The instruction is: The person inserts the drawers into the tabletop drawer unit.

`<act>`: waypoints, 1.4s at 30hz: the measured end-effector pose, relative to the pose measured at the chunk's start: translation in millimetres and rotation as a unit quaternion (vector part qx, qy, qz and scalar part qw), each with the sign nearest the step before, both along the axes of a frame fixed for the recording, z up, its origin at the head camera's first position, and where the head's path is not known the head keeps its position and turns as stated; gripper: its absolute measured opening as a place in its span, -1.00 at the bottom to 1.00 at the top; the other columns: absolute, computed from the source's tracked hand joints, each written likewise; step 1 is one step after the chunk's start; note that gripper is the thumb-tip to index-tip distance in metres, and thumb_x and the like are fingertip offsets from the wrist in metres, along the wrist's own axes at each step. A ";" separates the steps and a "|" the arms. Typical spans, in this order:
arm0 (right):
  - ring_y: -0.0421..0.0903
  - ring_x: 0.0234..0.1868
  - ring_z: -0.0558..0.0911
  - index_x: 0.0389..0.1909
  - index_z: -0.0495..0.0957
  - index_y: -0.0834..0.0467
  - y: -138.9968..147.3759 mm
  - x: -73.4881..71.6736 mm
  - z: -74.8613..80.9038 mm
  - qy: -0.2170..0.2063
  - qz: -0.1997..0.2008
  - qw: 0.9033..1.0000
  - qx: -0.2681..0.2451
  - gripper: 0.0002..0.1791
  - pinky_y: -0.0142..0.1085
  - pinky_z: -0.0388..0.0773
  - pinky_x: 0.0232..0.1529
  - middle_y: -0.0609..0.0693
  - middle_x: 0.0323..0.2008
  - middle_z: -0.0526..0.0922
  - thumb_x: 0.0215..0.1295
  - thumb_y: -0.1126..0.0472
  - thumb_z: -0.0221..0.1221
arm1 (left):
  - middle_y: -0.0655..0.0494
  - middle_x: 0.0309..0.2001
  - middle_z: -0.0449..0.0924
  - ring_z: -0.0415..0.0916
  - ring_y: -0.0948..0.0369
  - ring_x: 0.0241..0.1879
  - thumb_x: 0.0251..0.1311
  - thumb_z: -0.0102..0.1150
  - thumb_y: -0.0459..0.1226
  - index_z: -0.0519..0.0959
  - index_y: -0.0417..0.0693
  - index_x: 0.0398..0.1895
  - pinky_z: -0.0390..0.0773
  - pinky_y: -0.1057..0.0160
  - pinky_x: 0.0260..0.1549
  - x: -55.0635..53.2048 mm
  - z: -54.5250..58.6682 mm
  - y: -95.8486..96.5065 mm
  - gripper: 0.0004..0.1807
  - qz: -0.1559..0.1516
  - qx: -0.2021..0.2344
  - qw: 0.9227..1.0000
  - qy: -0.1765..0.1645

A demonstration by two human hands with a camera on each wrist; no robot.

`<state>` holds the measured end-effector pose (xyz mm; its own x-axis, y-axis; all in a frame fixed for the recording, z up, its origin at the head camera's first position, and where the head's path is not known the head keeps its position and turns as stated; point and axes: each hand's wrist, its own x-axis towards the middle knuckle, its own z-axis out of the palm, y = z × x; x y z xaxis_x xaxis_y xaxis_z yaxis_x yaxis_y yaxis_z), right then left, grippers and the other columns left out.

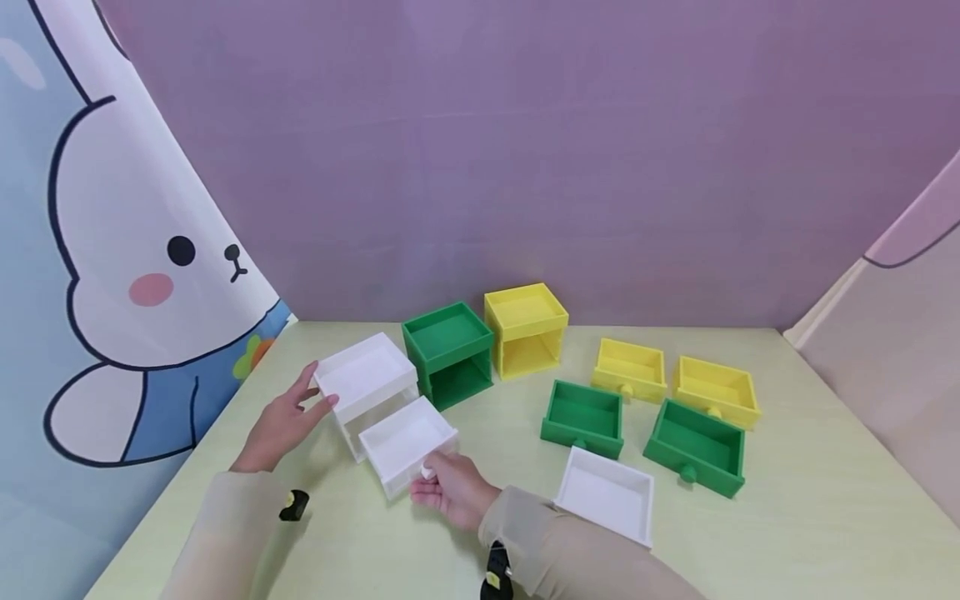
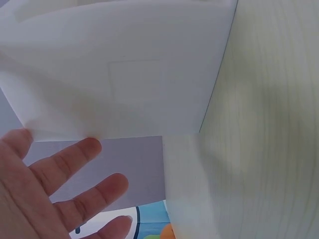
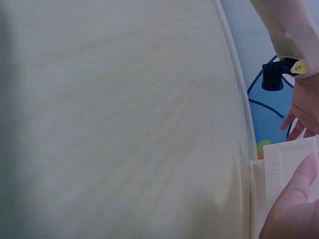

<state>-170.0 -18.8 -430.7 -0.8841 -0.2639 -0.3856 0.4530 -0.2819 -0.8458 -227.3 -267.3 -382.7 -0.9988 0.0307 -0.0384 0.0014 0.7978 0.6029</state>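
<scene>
A white cabinet shell (image 1: pixel 367 375) stands on the left of the table. My left hand (image 1: pixel 285 423) rests against its left side, the thumb near the front edge and the fingers toward the back. In the left wrist view the fingers (image 2: pixel 89 201) are spread and nearly straight, touching the white side wall (image 2: pixel 134 94). My right hand (image 1: pixel 457 490) pinches the knob of a white drawer (image 1: pixel 408 437). The drawer's rear end is at the cabinet's lower opening; how far inside it reaches is hidden. The right wrist view shows my right thumb (image 3: pixel 299 184) over white plastic.
Behind stand a green cabinet shell (image 1: pixel 450 350) and a yellow one (image 1: pixel 527 329). To the right lie two yellow drawers, one nearer (image 1: pixel 630 367), one farther right (image 1: pixel 716 387), two green drawers (image 1: pixel 583 417) and another white drawer (image 1: pixel 607 496). A purple backdrop (image 1: pixel 525 167) borders the table.
</scene>
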 end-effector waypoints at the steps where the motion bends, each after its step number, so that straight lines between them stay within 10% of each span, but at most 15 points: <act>1: -0.18 -0.52 0.51 -0.35 0.29 0.27 -0.9 0.3 0.2 -0.001 0.003 1.000 0.001 -0.98 -0.39 0.60 -0.28 0.06 -0.49 0.46 0.26 0.38 -0.08 | -0.37 0.33 0.20 0.27 -0.33 0.17 0.30 -0.12 0.26 -0.24 -0.06 0.53 0.42 -0.26 -0.02 0.2 -0.6 0.0 -0.02 0.003 0.000 1.000 -0.004; 42: -0.14 -0.46 0.53 -0.27 0.32 0.31 -11.0 -5.0 -0.8 -0.030 0.024 0.999 0.001 -0.95 -0.31 0.61 -0.17 0.09 -0.44 0.47 0.30 0.41 -0.10 | -0.39 0.34 0.15 0.32 -0.25 0.11 0.30 -0.03 0.19 -0.25 -0.03 0.53 0.49 -0.12 -0.03 -1.6 5.0 4.4 -0.03 0.022 0.053 0.998 -0.024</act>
